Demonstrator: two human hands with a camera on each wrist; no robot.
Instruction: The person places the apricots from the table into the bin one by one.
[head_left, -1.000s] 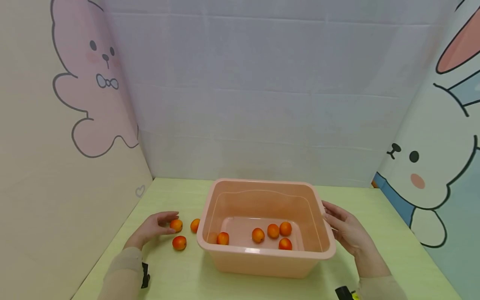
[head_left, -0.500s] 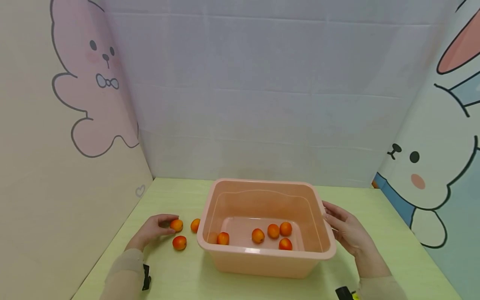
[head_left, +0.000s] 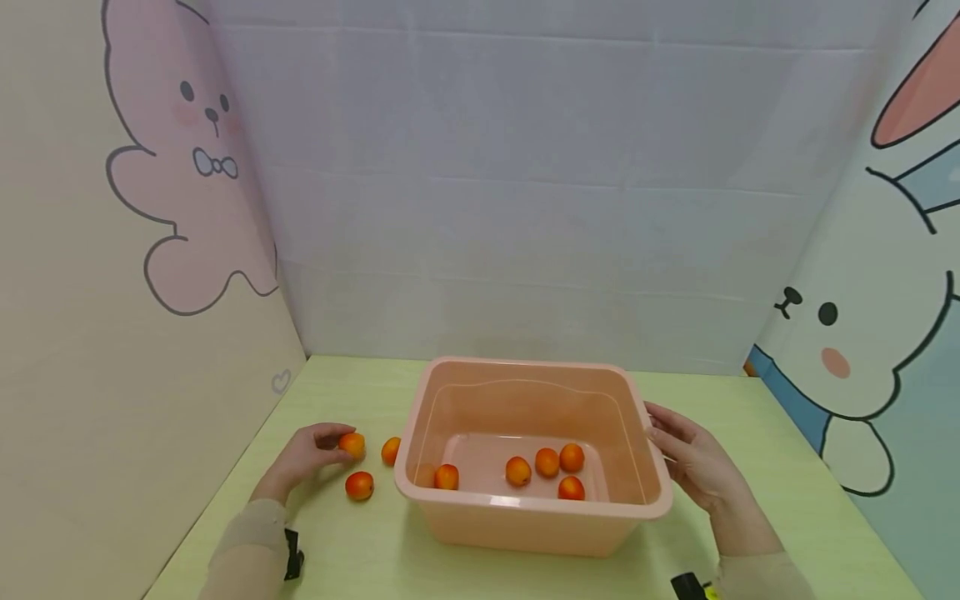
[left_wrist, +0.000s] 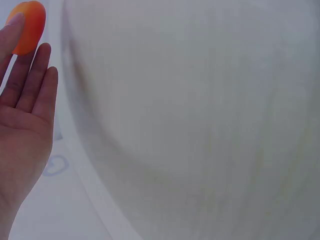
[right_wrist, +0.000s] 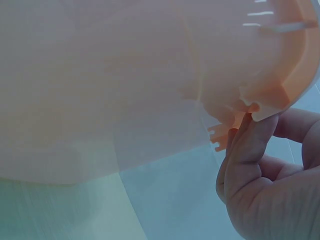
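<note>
My left hand (head_left: 307,457) pinches a small orange-red fruit (head_left: 352,446) between thumb and fingers, left of the tub. In the left wrist view the thumb lies across this oval, smooth fruit (left_wrist: 31,29). One loose fruit (head_left: 359,486) lies just in front of the hand. Another fruit (head_left: 390,451) sits farther right, partly hidden behind the tub's left rim. A peach-coloured plastic tub (head_left: 525,529) stands mid-table. My right hand (head_left: 693,458) grips its right rim, and the right wrist view shows the fingers (right_wrist: 252,150) curled under the rim's edge.
Several similar fruits (head_left: 517,472) lie on the tub's floor. Under everything is a pale green tabletop (head_left: 360,392). A whitish wall (head_left: 525,208) closes off the back, and side panels with cartoon animals (head_left: 847,350) stand left and right.
The fruit at the left hand has risen slightly and come closer into the fingers, which now pinch it. My right hand and the tub stay in place.
</note>
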